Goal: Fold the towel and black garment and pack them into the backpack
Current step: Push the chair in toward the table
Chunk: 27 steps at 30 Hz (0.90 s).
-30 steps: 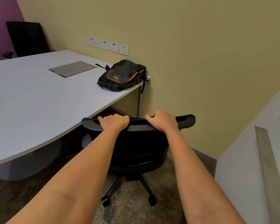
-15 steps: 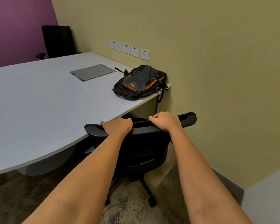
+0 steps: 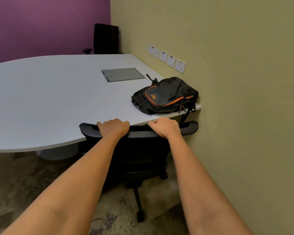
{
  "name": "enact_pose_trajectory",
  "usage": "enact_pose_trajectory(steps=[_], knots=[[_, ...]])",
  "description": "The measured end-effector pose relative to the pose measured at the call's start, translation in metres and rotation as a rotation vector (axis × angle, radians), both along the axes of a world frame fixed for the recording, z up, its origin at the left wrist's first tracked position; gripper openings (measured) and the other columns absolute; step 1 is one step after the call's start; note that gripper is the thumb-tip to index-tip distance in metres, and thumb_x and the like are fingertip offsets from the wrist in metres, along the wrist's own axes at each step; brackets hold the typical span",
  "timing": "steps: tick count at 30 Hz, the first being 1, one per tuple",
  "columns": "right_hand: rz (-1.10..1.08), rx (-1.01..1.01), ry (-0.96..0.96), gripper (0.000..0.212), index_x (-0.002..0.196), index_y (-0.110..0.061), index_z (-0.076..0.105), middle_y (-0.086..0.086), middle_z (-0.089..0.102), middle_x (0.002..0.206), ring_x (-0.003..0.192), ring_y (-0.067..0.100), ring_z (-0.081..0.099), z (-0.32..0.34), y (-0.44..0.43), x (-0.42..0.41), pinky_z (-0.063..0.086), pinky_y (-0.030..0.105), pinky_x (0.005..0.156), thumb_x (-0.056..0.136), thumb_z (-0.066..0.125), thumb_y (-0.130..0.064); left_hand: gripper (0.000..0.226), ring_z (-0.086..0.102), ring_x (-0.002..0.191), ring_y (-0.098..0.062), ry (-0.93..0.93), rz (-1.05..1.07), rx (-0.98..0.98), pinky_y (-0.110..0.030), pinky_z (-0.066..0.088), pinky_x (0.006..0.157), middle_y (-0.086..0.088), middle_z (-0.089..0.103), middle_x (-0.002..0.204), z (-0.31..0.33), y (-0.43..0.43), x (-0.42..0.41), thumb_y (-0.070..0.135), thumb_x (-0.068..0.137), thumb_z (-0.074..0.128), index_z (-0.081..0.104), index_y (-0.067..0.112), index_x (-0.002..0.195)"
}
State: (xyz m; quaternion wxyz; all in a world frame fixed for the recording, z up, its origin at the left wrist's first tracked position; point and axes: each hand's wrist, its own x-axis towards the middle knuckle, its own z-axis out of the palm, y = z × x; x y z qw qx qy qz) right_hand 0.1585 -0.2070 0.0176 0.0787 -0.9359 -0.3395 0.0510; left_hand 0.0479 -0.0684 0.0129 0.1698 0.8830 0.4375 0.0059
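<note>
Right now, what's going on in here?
A person stands behind a black office chair, with the left hand and the right hand both gripping the top of its backrest. The chair sits at the edge of a white table. A black and orange backpack lies untouched on the table's corner by the wall. No towel or black garment is in view, so folding and packing has not begun.

Arms extended; left hand (image 3: 114, 127), right hand (image 3: 165, 126) grip chair back (image 3: 189, 126)
</note>
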Motion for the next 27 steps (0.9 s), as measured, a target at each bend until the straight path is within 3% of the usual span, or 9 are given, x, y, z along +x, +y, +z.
enact_pose_trajectory(steps=[6, 12, 20, 23, 27], knots=[[0.112, 0.033, -0.001, 0.044, 0.089, -0.022, 0.069, 0.006, 0.057, 0.084, 0.08, 0.027, 0.05, 0.003, -0.006, 0.049, 0.033, 0.032, 0.065, 0.093, 0.03, -0.04, 0.038, 0.044, 0.061, -0.016, -0.047, 0.127, 0.013, -0.04, 0.025, 0.099, 0.0, 0.052, 0.067, 0.0, -0.018, 0.037, 0.035, 0.091, 0.03, 0.058, 0.014, 0.08], [0.169, 0.055, 0.013, 0.039, 0.075, -0.023, 0.064, 0.005, 0.059, 0.081, 0.077, 0.029, 0.05, 0.003, -0.002, 0.091, 0.033, 0.034, 0.072, 0.092, 0.033, -0.04, 0.038, 0.05, 0.07, -0.021, -0.077, 0.173, 0.029, -0.042, 0.023, 0.1, 0.0, 0.053, 0.068, -0.001, -0.023, 0.069, 0.035, 0.091, 0.03, 0.055, 0.013, 0.073], [0.22, 0.067, 0.009, 0.042, 0.072, -0.021, 0.063, 0.005, 0.062, 0.081, 0.078, 0.028, 0.052, -0.001, 0.029, 0.132, 0.035, 0.034, 0.073, 0.091, 0.032, -0.042, 0.038, 0.045, 0.06, -0.017, -0.076, 0.222, 0.05, -0.04, 0.025, 0.098, 0.0, 0.052, 0.065, -0.005, 0.002, 0.105, 0.035, 0.091, 0.031, 0.053, 0.012, 0.071], [0.235, 0.074, 0.017, 0.043, 0.062, -0.023, 0.055, 0.005, 0.059, 0.077, 0.076, 0.028, 0.052, -0.001, 0.042, 0.143, 0.035, 0.034, 0.073, 0.092, 0.032, -0.042, 0.039, 0.046, 0.062, -0.017, -0.066, 0.225, 0.059, -0.04, 0.025, 0.097, 0.0, 0.053, 0.066, -0.005, 0.013, 0.116, 0.035, 0.091, 0.03, 0.055, 0.013, 0.073], [0.245, 0.055, 0.008, 0.044, 0.087, -0.026, 0.07, 0.005, 0.061, 0.085, 0.082, 0.029, 0.053, 0.0, 0.057, 0.157, 0.035, 0.036, 0.079, 0.094, 0.03, -0.042, 0.037, 0.046, 0.062, -0.017, -0.066, 0.242, 0.064, -0.04, 0.025, 0.097, 0.0, 0.054, 0.068, -0.004, 0.026, 0.128, 0.035, 0.091, 0.031, 0.058, 0.013, 0.075]])
